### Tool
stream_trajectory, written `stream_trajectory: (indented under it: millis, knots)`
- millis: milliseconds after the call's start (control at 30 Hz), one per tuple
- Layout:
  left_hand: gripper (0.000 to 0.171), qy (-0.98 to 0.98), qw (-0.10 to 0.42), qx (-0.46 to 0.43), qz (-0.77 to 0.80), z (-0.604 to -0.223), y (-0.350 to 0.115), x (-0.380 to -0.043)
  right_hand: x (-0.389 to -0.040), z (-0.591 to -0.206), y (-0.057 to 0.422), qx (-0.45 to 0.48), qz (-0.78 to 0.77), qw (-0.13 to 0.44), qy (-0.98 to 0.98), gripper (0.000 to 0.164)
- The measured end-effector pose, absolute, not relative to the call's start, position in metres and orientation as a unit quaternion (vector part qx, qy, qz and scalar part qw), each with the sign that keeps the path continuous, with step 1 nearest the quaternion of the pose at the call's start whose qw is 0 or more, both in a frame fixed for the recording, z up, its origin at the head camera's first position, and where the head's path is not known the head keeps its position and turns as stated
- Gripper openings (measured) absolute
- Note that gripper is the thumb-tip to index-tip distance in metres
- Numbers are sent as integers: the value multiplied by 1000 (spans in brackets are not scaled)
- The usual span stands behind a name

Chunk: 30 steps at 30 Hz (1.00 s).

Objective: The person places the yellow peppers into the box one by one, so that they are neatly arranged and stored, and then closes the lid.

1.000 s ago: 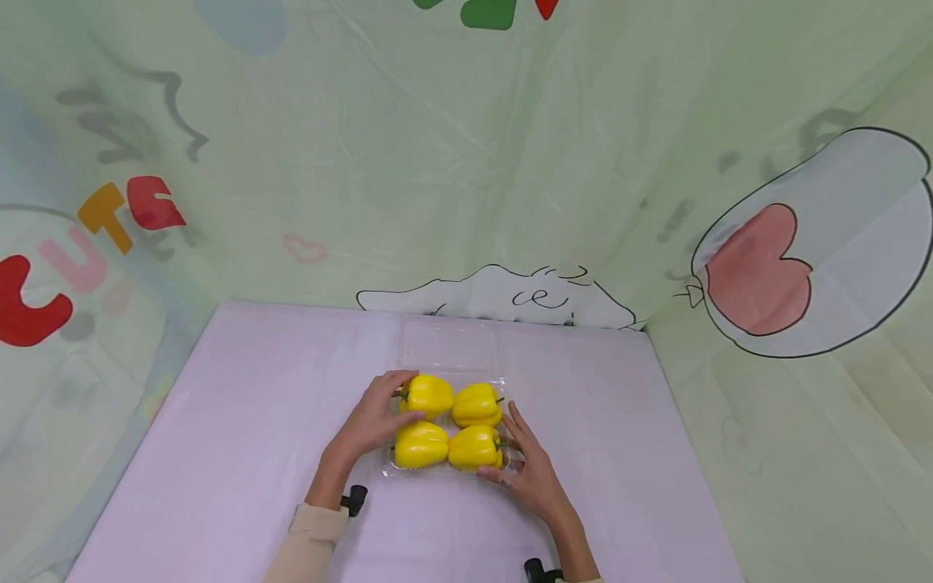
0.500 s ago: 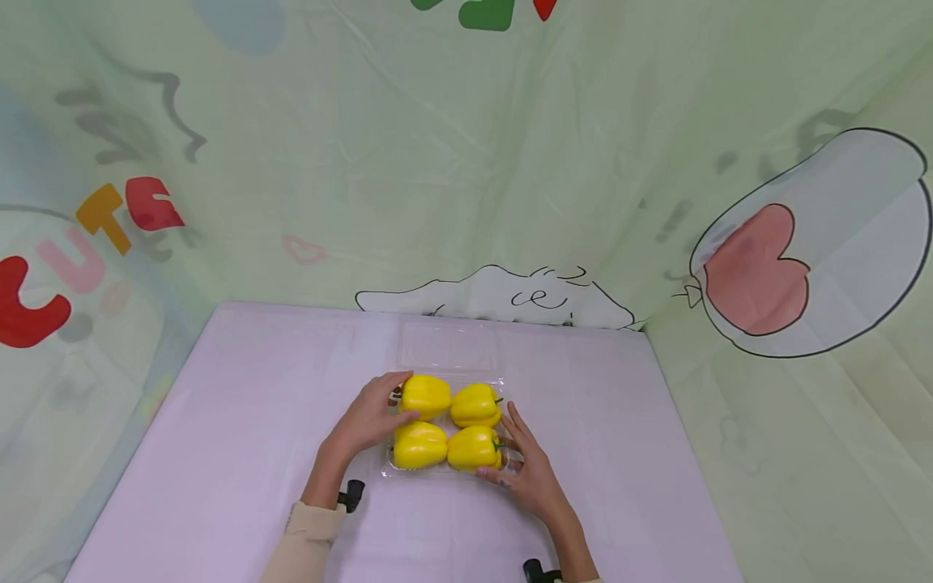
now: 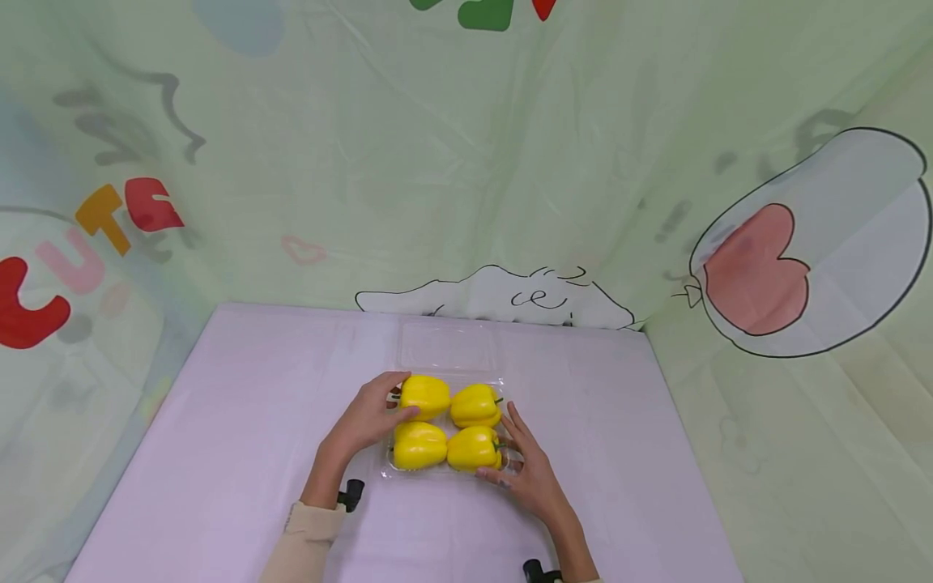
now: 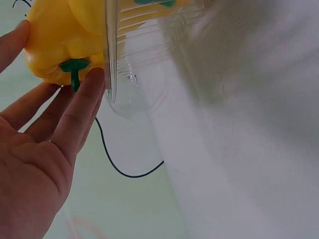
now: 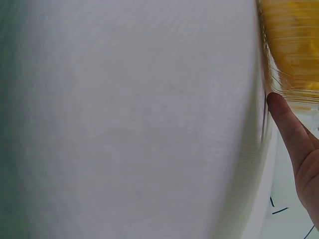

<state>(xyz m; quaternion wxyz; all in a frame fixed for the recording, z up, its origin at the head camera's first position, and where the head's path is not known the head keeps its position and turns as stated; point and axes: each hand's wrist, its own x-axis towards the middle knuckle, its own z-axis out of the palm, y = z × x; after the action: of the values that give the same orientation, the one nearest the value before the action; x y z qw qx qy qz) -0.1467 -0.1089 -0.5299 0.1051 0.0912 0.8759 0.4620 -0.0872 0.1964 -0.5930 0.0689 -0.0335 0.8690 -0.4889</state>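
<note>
Several yellow bell peppers with green stems sit in two rows in a clear plastic container [image 3: 388,472]. My left hand [image 3: 368,414] pinches the back-left bell pepper [image 3: 425,397] between thumb and fingers. In the left wrist view this bell pepper [image 4: 65,40] stands out over the container's rim [image 4: 110,55], fingertips beside its stem. My right hand [image 3: 530,470] spans the container's right front corner, fingers spread along its side and thumb at the front edge. The right wrist view has a straight finger [image 5: 286,119] touching the container's lower corner. The front-right bell pepper [image 3: 474,448] lies nearest that hand.
The container's clear lid [image 3: 447,346] lies folded back behind the peppers on the pale lilac tabletop [image 3: 255,421]. A printed cloth wall [image 3: 437,162] rises at the back and both sides. Black wrist cameras [image 3: 353,495] are worn on both wrists.
My left hand has shifted slightly left together with the back-left bell pepper. The right hand and the other peppers look the same.
</note>
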Motion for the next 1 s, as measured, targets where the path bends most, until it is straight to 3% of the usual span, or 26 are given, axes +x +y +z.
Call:
stream_trajectory:
  millis: [1000]
  knots:
    - [64, 890, 109, 71, 436, -528, -103, -150, -88, -594, 197, -32, -486, 75, 870, 101]
